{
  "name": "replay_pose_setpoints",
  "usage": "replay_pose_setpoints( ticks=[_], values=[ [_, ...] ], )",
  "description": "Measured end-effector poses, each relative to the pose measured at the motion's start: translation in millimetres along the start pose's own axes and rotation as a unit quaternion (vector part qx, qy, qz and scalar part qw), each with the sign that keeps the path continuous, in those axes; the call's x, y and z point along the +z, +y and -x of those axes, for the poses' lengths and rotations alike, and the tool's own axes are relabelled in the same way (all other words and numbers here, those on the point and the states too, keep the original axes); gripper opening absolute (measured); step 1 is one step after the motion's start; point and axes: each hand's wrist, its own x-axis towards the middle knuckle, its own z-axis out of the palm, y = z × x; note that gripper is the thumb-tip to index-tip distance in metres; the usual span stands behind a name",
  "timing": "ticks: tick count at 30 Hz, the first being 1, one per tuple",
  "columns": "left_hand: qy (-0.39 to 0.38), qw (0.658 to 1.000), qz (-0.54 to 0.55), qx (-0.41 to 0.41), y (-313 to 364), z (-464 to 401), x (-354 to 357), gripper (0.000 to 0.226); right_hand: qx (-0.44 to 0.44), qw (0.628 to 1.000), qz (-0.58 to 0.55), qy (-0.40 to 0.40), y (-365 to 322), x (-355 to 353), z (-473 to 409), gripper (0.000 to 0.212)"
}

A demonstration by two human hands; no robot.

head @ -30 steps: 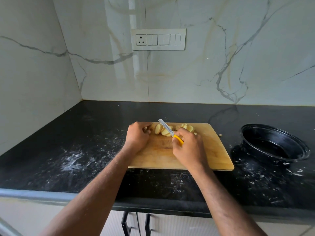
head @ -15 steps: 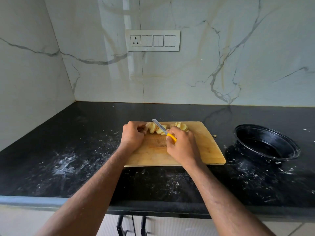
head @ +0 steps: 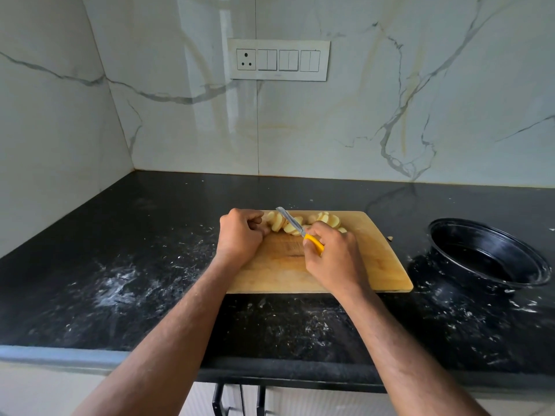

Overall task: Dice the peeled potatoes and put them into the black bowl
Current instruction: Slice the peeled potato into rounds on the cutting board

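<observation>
Pale yellow peeled potato pieces [head: 280, 222] lie in a row at the far edge of a wooden cutting board [head: 378, 259]. My left hand [head: 240, 235] has its fingers curled against the left end of the row, holding a piece. A knife [head: 292, 225] with a yellow handle is gripped in my right hand [head: 333, 255]; its blade slants up and left across the potato pieces. More slices [head: 326, 219] sit just beyond my right hand. The black bowl [head: 486, 253] stands on the counter to the right of the board, with nothing visible inside.
The black stone counter [head: 135, 265] carries white smears and crumbs on the left and around the bowl. A small potato scrap [head: 389, 238] lies off the board's right edge. Marble walls close off the back and left; a switch panel [head: 277, 60] hangs on the back wall.
Both hands have stayed at the far edge of the board, and the knife blade has kept its slant over the potato pieces. The camera has shifted a little.
</observation>
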Motion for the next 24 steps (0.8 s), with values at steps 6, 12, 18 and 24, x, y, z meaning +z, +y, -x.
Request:
replay_pose_setpoints(
  ticks=[6,12,18,24],
  values=[
    [0.011,0.996,-0.089,-0.028,-6,-6,3,0.042,0.009,1.0,0.016,-0.012,-1,3,1,0.008],
    [-0.027,0.984,-0.174,-0.028,-10,-10,7,0.014,0.0,0.999,0.043,-0.013,-8,2,2,0.009],
    [-0.044,0.988,-0.147,-0.006,-13,-12,7,0.014,0.002,0.998,0.058,-0.015,-10,3,3,0.012],
    [-0.079,0.986,-0.129,0.065,-8,-1,5,0.015,-0.002,0.999,0.049,0.002,-9,3,3,0.01]
  ],
)
